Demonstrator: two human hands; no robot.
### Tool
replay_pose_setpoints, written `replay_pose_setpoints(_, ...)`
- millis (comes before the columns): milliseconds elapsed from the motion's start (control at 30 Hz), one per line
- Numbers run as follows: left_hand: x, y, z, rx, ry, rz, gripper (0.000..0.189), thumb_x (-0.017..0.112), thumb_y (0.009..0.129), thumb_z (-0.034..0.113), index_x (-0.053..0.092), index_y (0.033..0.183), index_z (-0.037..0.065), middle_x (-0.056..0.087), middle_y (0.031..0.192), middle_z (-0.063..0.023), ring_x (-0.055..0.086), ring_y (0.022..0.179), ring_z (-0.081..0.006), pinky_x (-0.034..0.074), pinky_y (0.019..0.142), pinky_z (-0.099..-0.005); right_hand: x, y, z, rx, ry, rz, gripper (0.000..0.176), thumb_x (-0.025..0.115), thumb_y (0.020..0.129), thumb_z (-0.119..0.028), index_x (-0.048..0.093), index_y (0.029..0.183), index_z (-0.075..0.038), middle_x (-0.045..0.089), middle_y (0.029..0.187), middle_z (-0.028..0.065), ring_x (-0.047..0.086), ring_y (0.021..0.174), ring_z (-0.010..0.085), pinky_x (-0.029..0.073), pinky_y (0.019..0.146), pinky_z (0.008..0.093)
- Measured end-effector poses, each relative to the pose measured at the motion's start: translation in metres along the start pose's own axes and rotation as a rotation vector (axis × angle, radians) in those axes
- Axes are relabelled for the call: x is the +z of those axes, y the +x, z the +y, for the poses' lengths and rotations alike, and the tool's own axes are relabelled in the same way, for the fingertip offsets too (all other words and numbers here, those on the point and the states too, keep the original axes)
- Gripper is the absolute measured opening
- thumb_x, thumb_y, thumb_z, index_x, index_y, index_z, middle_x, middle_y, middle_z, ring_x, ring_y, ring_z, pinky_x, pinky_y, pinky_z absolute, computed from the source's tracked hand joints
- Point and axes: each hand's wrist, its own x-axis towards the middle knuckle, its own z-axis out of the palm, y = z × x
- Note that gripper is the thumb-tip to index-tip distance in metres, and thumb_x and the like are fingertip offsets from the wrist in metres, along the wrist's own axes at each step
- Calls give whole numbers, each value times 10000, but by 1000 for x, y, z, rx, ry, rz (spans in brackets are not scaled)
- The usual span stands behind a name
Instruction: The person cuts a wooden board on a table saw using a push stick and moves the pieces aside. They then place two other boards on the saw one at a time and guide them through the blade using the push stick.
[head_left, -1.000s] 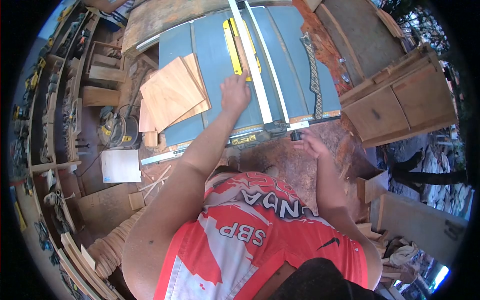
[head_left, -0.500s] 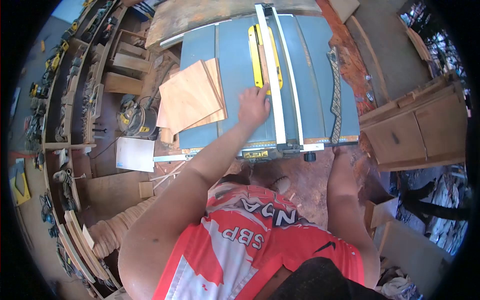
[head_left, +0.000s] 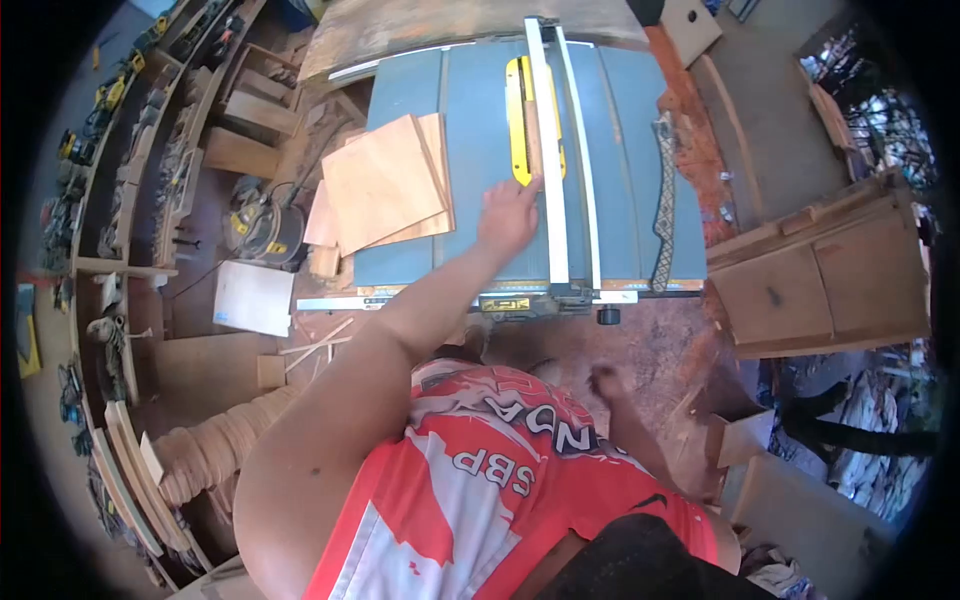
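On the blue-grey table saw top [head_left: 490, 110], my left hand [head_left: 508, 215] lies with its index finger stretched toward the near end of a narrow wood strip [head_left: 534, 128]. The strip lies along the white rip fence [head_left: 551, 170], over the yellow-edged blade insert [head_left: 517, 120]. Whether the fingertip presses the strip is hard to see. Left of this hand, thin square wood panels [head_left: 385, 185] lie overlapped on the saw top. My right hand [head_left: 605, 382] hangs below the saw's front edge, close to my body, its fingers smeared; nothing shows in it.
A dark patterned push stick [head_left: 664, 200] lies on the saw's right side. Wooden shelves of tools [head_left: 130, 190] line the left, with a round yellow-and-black machine [head_left: 268, 235] on the floor. A wooden cabinet [head_left: 815, 285] stands at right; a ribbed hose [head_left: 215, 455] runs lower left.
My right hand has left the saw's front right edge and dropped down and inward toward my body. The left hand stays near the strip's end. The view has shifted slightly.
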Motion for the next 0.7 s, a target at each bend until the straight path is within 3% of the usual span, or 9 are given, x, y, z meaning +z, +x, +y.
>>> replay_pose_setpoints(33,1,1,-1,29,70,14,503,553,880,153,528,1383,149,639,959,-123,599,974,-301,446,856,-480,10,-23,12,70,-64,0,367,663,920,-423,626,888,-59,596,697,69,492,499,144,393,450,304)
replay_pose_setpoints(67,-4,11,5,52,39,25,503,553,880,153,528,1383,149,639,959,-123,599,974,-301,446,856,-480,6,-64,30,-26,-233,-120,459,675,905,-456,649,976,-3,644,748,100,552,527,165,451,474,313)
replay_pose_setpoints(133,-18,31,2,-169,71,-404,539,514,903,193,466,1436,137,681,893,-189,657,838,-360,501,721,-515,7,-97,17,101,-310,-65,447,683,905,-417,663,1019,15,670,775,128,607,553,193,490,477,321)
replay_pose_setpoints(167,-14,35,-2,-100,65,-266,542,486,903,193,462,1440,126,693,832,-210,683,747,-386,538,672,-515,3,-102,17,154,-343,-49,393,684,905,-373,669,1004,7,666,763,124,616,557,198,493,468,326)
replay_pose_setpoints(233,-9,45,-3,-105,61,-231,529,481,901,179,480,1429,147,697,853,-198,686,766,-377,537,678,-506,-13,-100,24,207,-370,-25,338,684,905,-328,675,989,-1,663,752,120,626,560,203,496,458,331)
replay_pose_setpoints(300,-4,48,-5,-121,60,-196,536,485,889,167,494,1425,192,702,885,-187,691,796,-363,539,693,-490,-36,-78,47,121,-413,-1,241,668,897,-239,679,975,-12,664,740,108,638,570,204,512,464,331)
replay_pose_setpoints(367,0,42,-10,-100,57,-204,545,491,882,160,493,1426,189,703,881,-182,690,796,-362,538,689,-489,-44,-70,34,143,-182,116,225,653,892,-220,678,981,-16,672,747,92,634,566,190,523,489,337)
replay_pose_setpoints(467,-8,25,-4,-69,55,-218,563,497,867,146,489,1429,186,704,872,-176,687,792,-365,534,686,-493,-33,-69,-7,67,-277,204,327,646,909,-347,645,1013,-38,669,766,87,623,643,146,514,562,323)
replay_pose_setpoints(700,-32,-31,25,-101,5,-320,592,505,854,132,469,1442,180,695,829,-183,679,766,-375,525,687,-507,-6,-72,-52,-25,-308,133,297,661,916,-320,627,1041,-52,663,772,76,626,655,150,512,568,316)
